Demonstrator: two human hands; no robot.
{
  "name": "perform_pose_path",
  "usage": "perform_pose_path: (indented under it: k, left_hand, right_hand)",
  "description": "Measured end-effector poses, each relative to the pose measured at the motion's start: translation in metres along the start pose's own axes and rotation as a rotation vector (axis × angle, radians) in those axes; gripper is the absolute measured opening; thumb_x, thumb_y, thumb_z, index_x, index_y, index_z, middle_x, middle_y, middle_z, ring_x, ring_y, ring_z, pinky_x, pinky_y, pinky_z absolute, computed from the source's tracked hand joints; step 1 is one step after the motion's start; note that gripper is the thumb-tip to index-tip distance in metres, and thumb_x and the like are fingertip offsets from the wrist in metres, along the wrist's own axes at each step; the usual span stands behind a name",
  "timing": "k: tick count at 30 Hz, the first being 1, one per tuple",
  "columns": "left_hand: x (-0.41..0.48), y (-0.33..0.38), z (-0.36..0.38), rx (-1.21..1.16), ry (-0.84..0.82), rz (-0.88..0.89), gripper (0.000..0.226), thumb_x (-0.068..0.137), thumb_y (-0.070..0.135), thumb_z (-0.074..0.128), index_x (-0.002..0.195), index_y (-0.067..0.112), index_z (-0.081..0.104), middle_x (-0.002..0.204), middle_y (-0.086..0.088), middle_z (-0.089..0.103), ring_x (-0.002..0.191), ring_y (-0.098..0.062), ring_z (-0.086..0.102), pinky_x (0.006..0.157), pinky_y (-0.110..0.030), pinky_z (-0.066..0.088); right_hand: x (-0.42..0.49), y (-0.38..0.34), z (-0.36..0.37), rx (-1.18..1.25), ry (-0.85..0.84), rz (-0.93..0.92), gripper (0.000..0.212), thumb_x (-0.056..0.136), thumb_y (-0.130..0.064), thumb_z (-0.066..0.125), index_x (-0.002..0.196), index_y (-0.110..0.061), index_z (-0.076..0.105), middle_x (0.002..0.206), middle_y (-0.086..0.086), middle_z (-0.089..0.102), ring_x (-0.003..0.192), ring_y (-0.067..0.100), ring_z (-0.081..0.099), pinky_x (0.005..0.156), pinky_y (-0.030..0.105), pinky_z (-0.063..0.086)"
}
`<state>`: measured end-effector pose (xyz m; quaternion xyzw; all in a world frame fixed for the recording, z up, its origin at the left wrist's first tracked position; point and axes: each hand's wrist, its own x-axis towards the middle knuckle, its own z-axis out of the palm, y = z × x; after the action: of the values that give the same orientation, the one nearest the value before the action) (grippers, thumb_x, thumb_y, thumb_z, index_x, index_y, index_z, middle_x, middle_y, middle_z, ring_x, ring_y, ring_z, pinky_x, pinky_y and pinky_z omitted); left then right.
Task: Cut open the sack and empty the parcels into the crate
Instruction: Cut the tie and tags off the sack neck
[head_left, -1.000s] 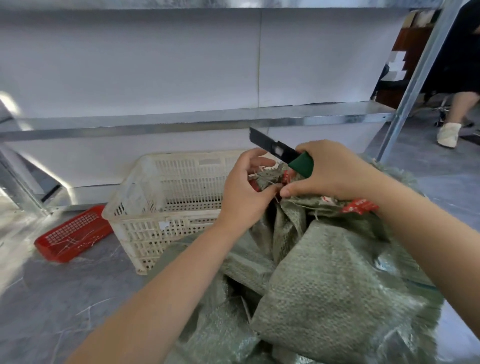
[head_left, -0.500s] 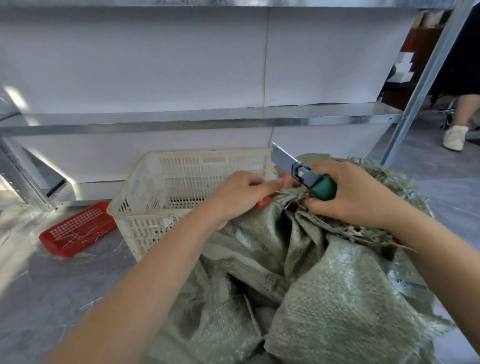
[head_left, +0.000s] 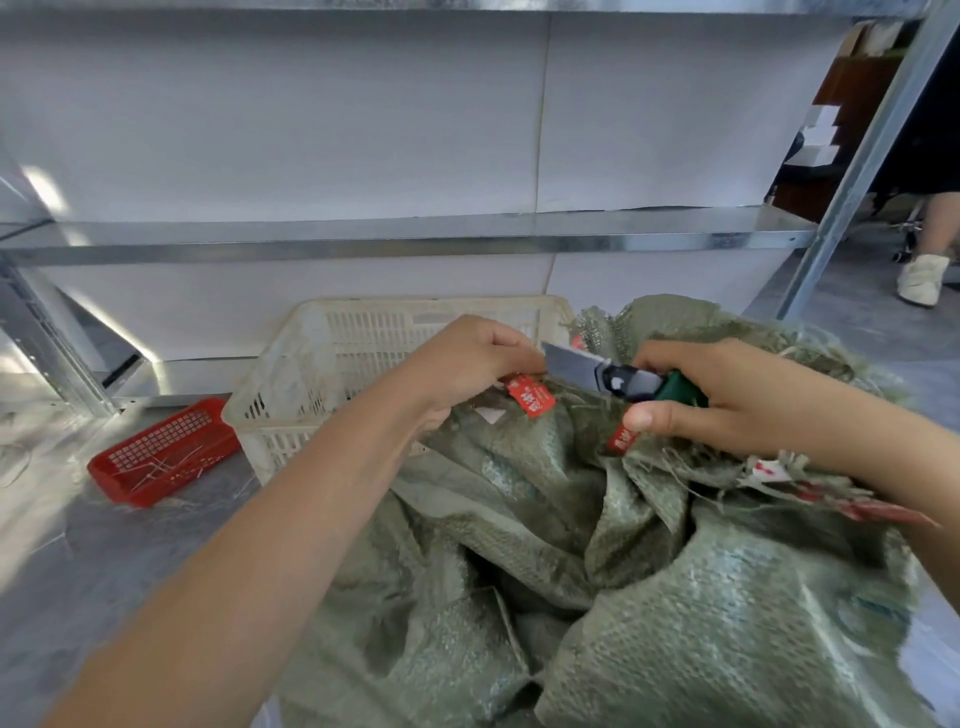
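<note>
A red tray (head_left: 163, 452) is seen at left, a metal shelf (head_left: 395, 241) across mid-frame, a white shoe (head_left: 922, 278) at right.

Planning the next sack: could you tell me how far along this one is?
Done: the red tie on the woven sack looks parted. In hand: left hand pinches one tie piece, right hand grips the utility knife. Left: tipping parcels into the plastic crate; none show there.

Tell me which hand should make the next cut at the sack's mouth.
Right. The right hand grips the knife, its blade at the sack mouth; the left hand only holds the red tag beside it.
</note>
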<state>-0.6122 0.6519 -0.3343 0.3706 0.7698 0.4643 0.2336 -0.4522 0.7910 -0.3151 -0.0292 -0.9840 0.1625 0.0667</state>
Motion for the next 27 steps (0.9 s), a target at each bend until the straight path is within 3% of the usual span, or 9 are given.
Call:
perform_pose_path:
  k: [3, 6, 8, 10, 15, 17, 19, 22, 27]
  left_hand:
    - [-0.002, 0.005, -0.003, 0.070, -0.014, 0.011, 0.016, 0.083, 0.020, 0.064, 0.078, 0.008, 0.072, 0.089, -0.008, 0.068, 0.090, -0.016, 0.057, 0.070, -0.019, 0.040]
    - [-0.006, 0.008, -0.001, 0.095, -0.052, 0.067, 0.022, 0.084, 0.023, 0.063, 0.064, 0.015, 0.066, 0.073, -0.001, 0.062, 0.079, -0.014, 0.056, 0.078, -0.027, 0.037]
    - [-0.011, 0.007, -0.001, 0.082, -0.095, 0.104, 0.027, 0.089, 0.025, 0.058, 0.062, 0.019, 0.061, 0.064, 0.008, 0.059, 0.069, -0.005, 0.053, 0.077, -0.024, 0.037]
    - [-0.016, 0.004, -0.004, 0.089, -0.139, 0.139, 0.023, 0.092, 0.027, 0.052, 0.071, 0.025, 0.062, 0.070, 0.018, 0.061, 0.070, 0.004, 0.055, 0.076, -0.018, 0.038]
    - [-0.026, 0.000, -0.019, 0.060, -0.025, 0.265, 0.014, 0.088, 0.023, 0.056, 0.074, 0.024, 0.056, 0.069, 0.011, 0.062, 0.073, -0.009, 0.058, 0.075, -0.026, 0.045]
    - [-0.032, 0.000, -0.022, 0.141, 0.017, 0.384, 0.016, 0.084, 0.028, 0.063, 0.070, 0.027, 0.054, 0.064, 0.014, 0.059, 0.063, -0.002, 0.054, 0.066, -0.017, 0.044]
    - [-0.038, 0.000, -0.026, 0.174, 0.090, 0.500, 0.018, 0.076, 0.038, 0.069, 0.070, 0.030, 0.054, 0.064, 0.018, 0.059, 0.057, 0.001, 0.053, 0.059, -0.013, 0.044]
    - [-0.041, -0.001, -0.033, 0.195, 0.128, 0.600, 0.006, 0.073, 0.042, 0.062, 0.073, 0.036, 0.061, 0.079, 0.016, 0.060, 0.069, -0.003, 0.057, 0.068, -0.023, 0.048]
    - [-0.032, -0.001, -0.030, 0.290, 0.019, 0.506, 0.007, 0.069, 0.049, 0.063, 0.076, 0.046, 0.065, 0.079, 0.023, 0.065, 0.077, 0.001, 0.060, 0.076, -0.025, 0.047]
  right_hand:
    - [-0.004, -0.003, 0.002, -0.002, -0.021, -0.060, 0.046, 0.061, -0.081, 0.029, 0.068, -0.037, 0.041, 0.060, -0.032, 0.055, 0.049, -0.002, 0.052, 0.049, 0.011, 0.039]
    - [-0.010, -0.006, 0.004, -0.027, 0.007, -0.134, 0.038, 0.072, -0.076, 0.026, 0.067, -0.042, 0.042, 0.046, -0.013, 0.053, 0.043, 0.002, 0.051, 0.041, 0.010, 0.034]
    - [-0.017, -0.007, 0.003, -0.048, 0.026, -0.149, 0.041, 0.076, -0.078, 0.022, 0.070, -0.045, 0.045, 0.044, -0.007, 0.051, 0.041, 0.004, 0.050, 0.037, 0.010, 0.031]
    - [-0.022, -0.008, 0.000, -0.009, 0.056, -0.143, 0.046, 0.077, -0.077, 0.024, 0.076, -0.041, 0.051, 0.055, -0.009, 0.058, 0.040, 0.003, 0.050, 0.037, 0.007, 0.030]
    - [-0.025, -0.004, -0.003, 0.057, 0.181, -0.041, 0.046, 0.067, -0.086, 0.014, 0.074, -0.053, 0.045, 0.074, -0.026, 0.060, 0.056, 0.002, 0.056, 0.045, 0.011, 0.038]
    - [-0.025, -0.001, -0.002, 0.019, 0.240, 0.004, 0.048, 0.073, -0.081, 0.016, 0.071, -0.043, 0.045, 0.064, -0.004, 0.061, 0.066, 0.004, 0.057, 0.049, 0.019, 0.040]
    - [-0.023, -0.002, -0.004, -0.018, 0.245, 0.056, 0.043, 0.076, -0.070, 0.020, 0.068, -0.034, 0.041, 0.052, -0.001, 0.051, 0.066, 0.013, 0.055, 0.044, 0.024, 0.034]
    - [-0.022, -0.007, -0.007, -0.036, 0.221, 0.079, 0.035, 0.063, -0.063, 0.022, 0.065, -0.032, 0.038, 0.052, -0.005, 0.049, 0.043, 0.016, 0.047, 0.044, 0.025, 0.035]
    - [-0.020, -0.010, -0.006, -0.052, 0.189, 0.108, 0.045, 0.056, -0.070, 0.031, 0.065, -0.027, 0.041, 0.055, -0.001, 0.053, 0.049, 0.014, 0.052, 0.043, 0.024, 0.032]
